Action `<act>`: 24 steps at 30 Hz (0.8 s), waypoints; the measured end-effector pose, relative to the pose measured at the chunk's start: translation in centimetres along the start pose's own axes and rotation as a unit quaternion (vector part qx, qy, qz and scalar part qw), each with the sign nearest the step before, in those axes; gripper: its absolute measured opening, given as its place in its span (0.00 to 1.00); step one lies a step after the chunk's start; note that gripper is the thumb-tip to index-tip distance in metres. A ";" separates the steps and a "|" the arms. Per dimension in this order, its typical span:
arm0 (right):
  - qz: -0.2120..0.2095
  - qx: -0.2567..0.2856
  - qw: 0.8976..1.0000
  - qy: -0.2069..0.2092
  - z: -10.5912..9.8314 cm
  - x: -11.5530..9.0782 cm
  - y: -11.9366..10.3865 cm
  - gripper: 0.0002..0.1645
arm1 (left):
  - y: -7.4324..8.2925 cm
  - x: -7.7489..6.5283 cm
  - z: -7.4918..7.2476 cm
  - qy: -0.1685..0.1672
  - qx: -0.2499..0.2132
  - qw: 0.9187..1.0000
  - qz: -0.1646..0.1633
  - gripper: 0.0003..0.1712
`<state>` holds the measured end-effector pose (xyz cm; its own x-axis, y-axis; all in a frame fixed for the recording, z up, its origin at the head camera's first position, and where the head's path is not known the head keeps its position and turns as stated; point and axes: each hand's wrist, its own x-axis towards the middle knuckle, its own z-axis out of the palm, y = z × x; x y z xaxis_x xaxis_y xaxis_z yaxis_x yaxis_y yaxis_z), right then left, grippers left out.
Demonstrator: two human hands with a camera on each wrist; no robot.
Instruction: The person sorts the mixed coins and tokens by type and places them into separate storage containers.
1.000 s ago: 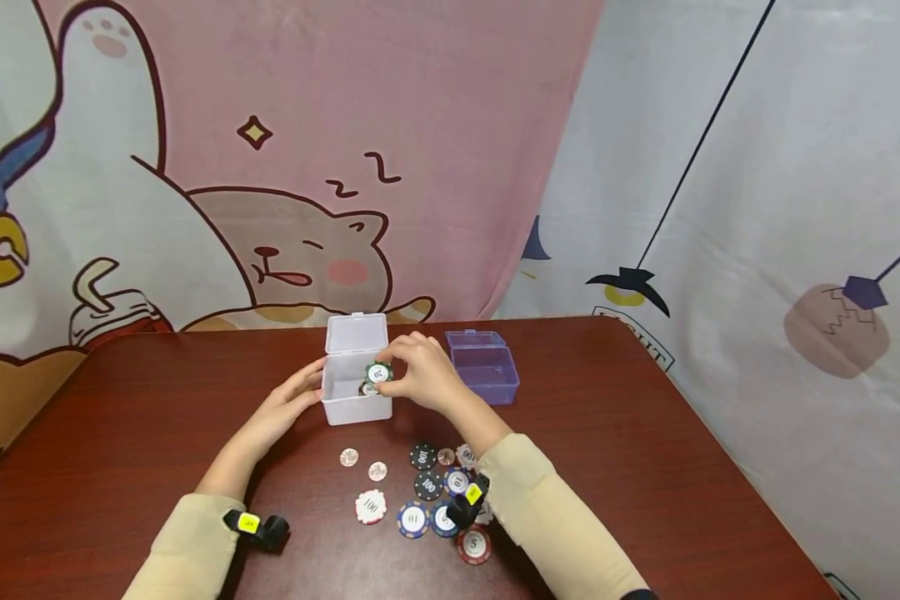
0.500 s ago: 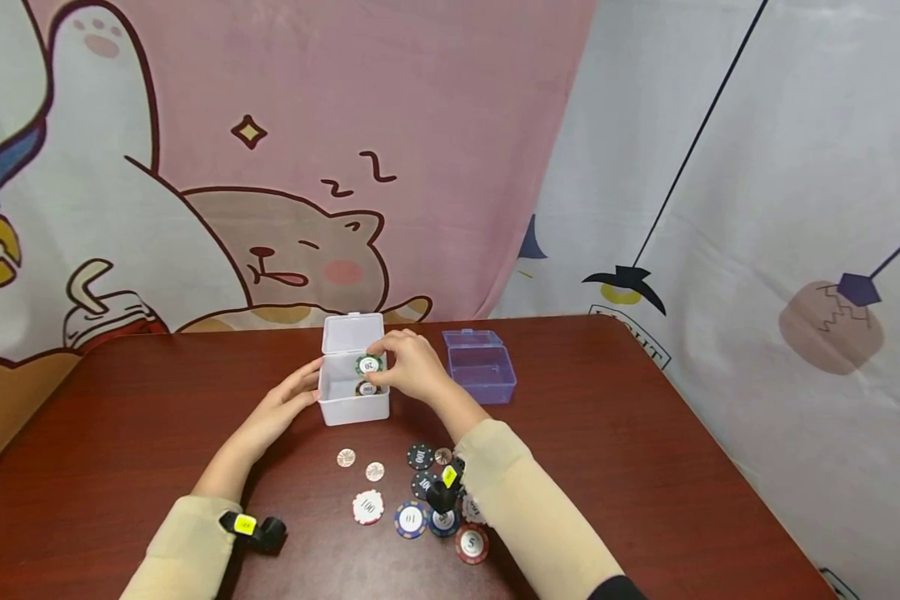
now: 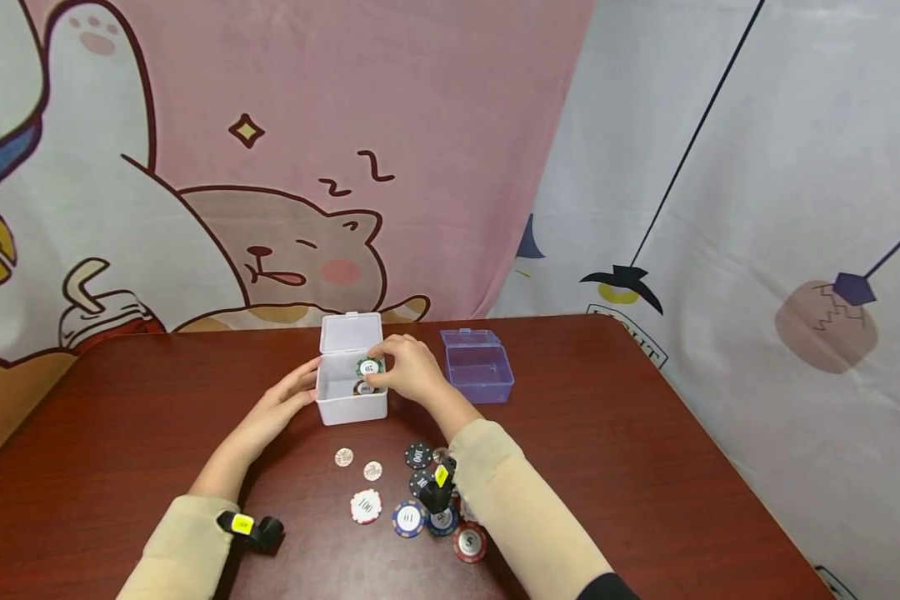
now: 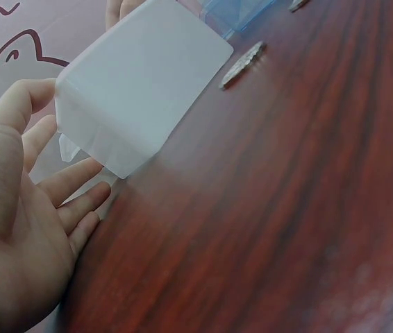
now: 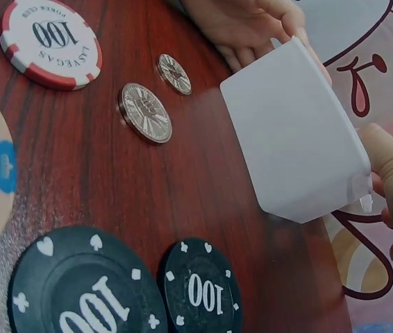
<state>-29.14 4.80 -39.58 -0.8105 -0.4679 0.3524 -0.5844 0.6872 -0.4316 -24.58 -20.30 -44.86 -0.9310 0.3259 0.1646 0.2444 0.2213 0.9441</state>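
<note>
A white lidded box (image 3: 351, 410) stands on the table with its lid raised at the back. My right hand (image 3: 412, 372) reaches over its right side and pinches a green-edged poker chip (image 3: 368, 367) between thumb and fingers, inside the opening. Just below that chip, a dark-edged chip (image 3: 362, 388) shows in the box. The left hand (image 3: 276, 410) rests against the box's left side, its fingers extended; in the left wrist view the thumb touches the top rim. The right wrist view shows the box's outer wall (image 5: 294, 132), which hides the chips inside.
A clear purple box (image 3: 480, 390) with its lid up stands to the right. Nearer me lie two metal coins (image 5: 146, 113), a red-and-white 100 chip (image 3: 366, 507), a blue chip (image 3: 408, 518), a red chip (image 3: 469, 542) and black 100 chips (image 5: 201, 288), some hidden by the right sleeve.
My right hand has shifted slightly left and away with the green chip, separating it from the dark-edged one in view. The right forearm has swung left over the loose chips. The left hand stays.
</note>
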 end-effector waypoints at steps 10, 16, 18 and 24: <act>0.002 0.019 1.000 0.000 0.3 -0.2 0.2 0.25 | 0.1 -0.1 0.0 0.001 0.001 1.000 -0.005 0.33; -0.003 0.032 0.999 0.001 0.3 -0.4 0.4 0.27 | 0.1 0.0 0.1 0.001 -0.003 1.000 -0.008 0.33; -0.006 0.043 0.999 -0.002 0.2 -0.6 0.4 0.28 | 0.1 0.0 0.1 0.000 -0.005 1.000 -0.008 0.33; -0.022 0.080 0.997 0.006 -0.3 -1.2 0.2 0.28 | 0.0 0.0 0.0 -0.001 -0.007 1.000 -0.002 0.33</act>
<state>-28.27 5.71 -39.87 -0.7842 -0.4885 0.3826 -0.6186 0.5682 -0.5427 -24.55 -20.27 -44.84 -0.9310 0.3278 0.1606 0.2375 0.2100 0.9484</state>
